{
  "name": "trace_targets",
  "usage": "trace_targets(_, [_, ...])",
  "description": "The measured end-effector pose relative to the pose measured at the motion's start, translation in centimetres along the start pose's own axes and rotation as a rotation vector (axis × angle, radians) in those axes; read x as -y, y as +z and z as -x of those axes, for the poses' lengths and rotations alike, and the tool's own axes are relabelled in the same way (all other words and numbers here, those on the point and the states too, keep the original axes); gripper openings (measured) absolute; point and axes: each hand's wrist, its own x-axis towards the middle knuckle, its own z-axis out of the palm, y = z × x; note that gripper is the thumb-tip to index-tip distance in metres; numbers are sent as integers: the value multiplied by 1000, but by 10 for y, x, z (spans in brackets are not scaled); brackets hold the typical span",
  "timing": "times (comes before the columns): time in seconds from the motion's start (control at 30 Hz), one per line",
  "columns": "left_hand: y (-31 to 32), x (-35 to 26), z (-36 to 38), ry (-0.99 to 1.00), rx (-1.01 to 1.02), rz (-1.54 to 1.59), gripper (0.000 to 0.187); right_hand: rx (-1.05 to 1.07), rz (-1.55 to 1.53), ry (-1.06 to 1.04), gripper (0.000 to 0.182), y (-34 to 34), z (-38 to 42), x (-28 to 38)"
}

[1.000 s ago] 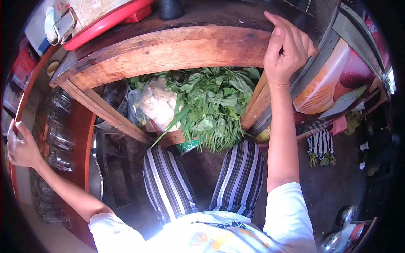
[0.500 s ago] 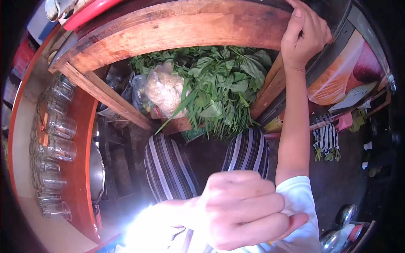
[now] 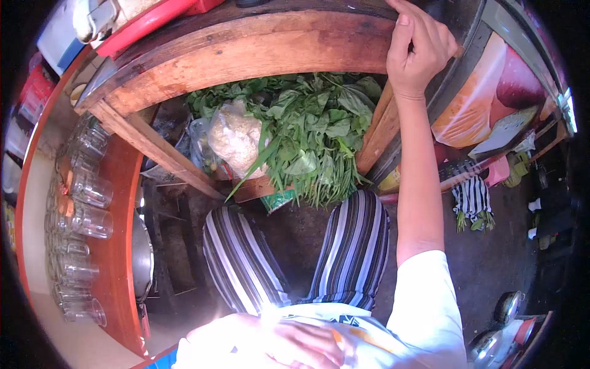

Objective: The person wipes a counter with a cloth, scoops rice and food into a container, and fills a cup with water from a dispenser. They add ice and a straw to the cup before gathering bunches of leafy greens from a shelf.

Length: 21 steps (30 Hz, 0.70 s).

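Note:
My right hand point(image 3: 423, 61) is at the right corner of the wooden table point(image 3: 258, 46), its fingers curled over the edge and its thumb pointing up. At the bottom centre, my left hand point(image 3: 301, 344) lies against the white shirt, fingers fairly flat, partly washed out by glare. Nothing shows in it. Under the table top lies a heap of leafy greens point(image 3: 319, 117), with thin green stalks hanging toward my knees. Left of the greens rests a clear plastic bag point(image 3: 236, 138) of pale, crumbly contents.
Rows of glass mugs point(image 3: 92, 218) stand on an orange shelf point(image 3: 120, 246) at left. A metal pan point(image 3: 142, 255) is beside it. A red tray point(image 3: 147, 24) sits at the upper left. Striped cloth point(image 3: 473, 200) wraps greens at right. Metal pots point(image 3: 509, 307) are at lower right.
My left hand has dropped from in front of the camera to the shirt, and its fist has loosened. My right hand keeps its place on the table corner. The view has shifted slightly.

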Motion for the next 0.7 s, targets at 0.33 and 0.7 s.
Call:
trace_targets(0.33, [17, -65, 35, -134, -434, 6, 11, 122, -45, -56, 23, -6, 2, -14])
trace_targets(0.7, [40, -88, 71, -113, -673, -14, 11, 213, -47, -18, 26, -18, -4, -1])
